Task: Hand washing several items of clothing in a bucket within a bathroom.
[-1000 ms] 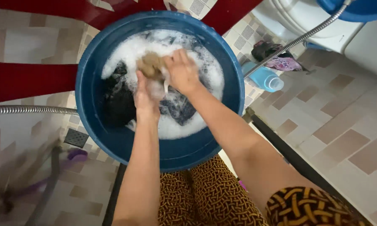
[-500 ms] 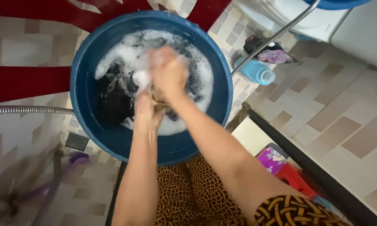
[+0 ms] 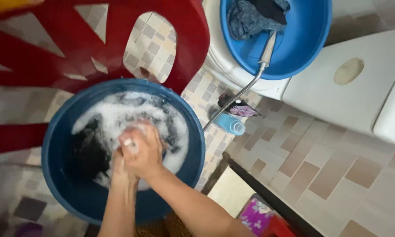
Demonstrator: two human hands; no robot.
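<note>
Hands (image 3: 136,153) clasped on sudsy cloth (image 3: 128,142) | dark blue basin (image 3: 61,193); red chair (image 3: 180,44) behind; blue bottle (image 3: 228,124) right

Beige and brown tiled floor (image 3: 338,166) in even daylight. A red plastic chair (image 3: 180,48) stands at the top left; a white toilet (image 3: 364,92) sits to the right

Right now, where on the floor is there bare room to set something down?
The widest bare tile floor lies right of the dark blue basin, below the white toilet. Between basin and toilet it is crowded: a light blue bottle, a hose and small cloth. The red chair blocks the top left.
</note>
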